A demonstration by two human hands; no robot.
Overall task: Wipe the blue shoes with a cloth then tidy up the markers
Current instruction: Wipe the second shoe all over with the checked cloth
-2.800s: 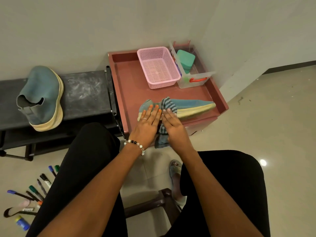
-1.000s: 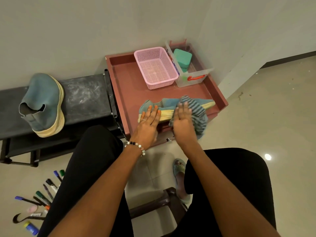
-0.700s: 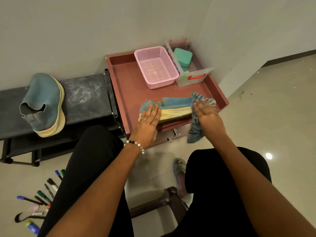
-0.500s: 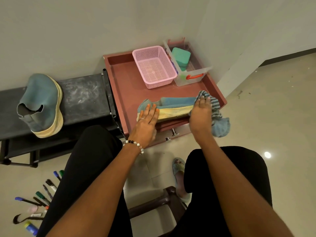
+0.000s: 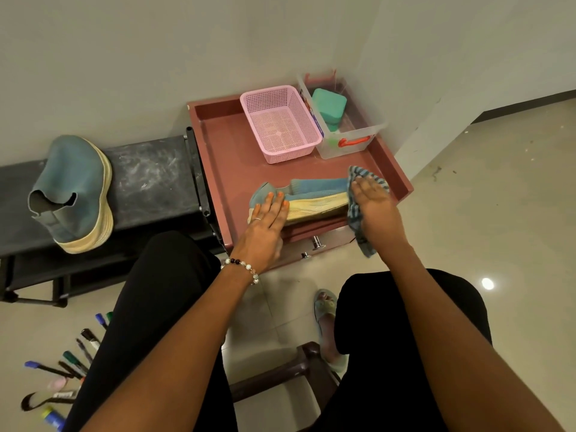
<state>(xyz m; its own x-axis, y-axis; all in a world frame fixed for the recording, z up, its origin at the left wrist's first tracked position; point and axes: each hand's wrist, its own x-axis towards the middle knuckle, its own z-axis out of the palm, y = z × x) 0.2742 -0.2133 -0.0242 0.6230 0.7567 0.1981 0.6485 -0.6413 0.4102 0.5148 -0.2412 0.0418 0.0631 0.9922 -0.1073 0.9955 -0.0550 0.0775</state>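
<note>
A blue shoe [image 5: 314, 194] with a cream sole lies on its side near the front of the maroon tray table [image 5: 227, 151]. My left hand [image 5: 265, 226] presses flat on its heel end with straight fingers. My right hand [image 5: 375, 207] lies flat over a blue striped cloth [image 5: 358, 226], pressing it against the shoe's toe end; the cloth's tail hangs over the table's front edge. The second blue shoe [image 5: 74, 191] stands on the black bench [image 5: 149, 179] at the left. Several markers [image 5: 68, 360] lie scattered on the floor at lower left.
A pink mesh basket [image 5: 280, 123] and a clear bin [image 5: 349, 138] holding a green box [image 5: 328, 104] stand at the back of the table. The wall corner is just behind them. My legs and a brown stool [image 5: 280, 372] fill the foreground; a slippered foot [image 5: 325, 310] rests on the floor.
My right hand has slid the cloth along the shoe from the middle to the toe end, with its tail swinging about. The left hand has stayed pressed on the heel.
</note>
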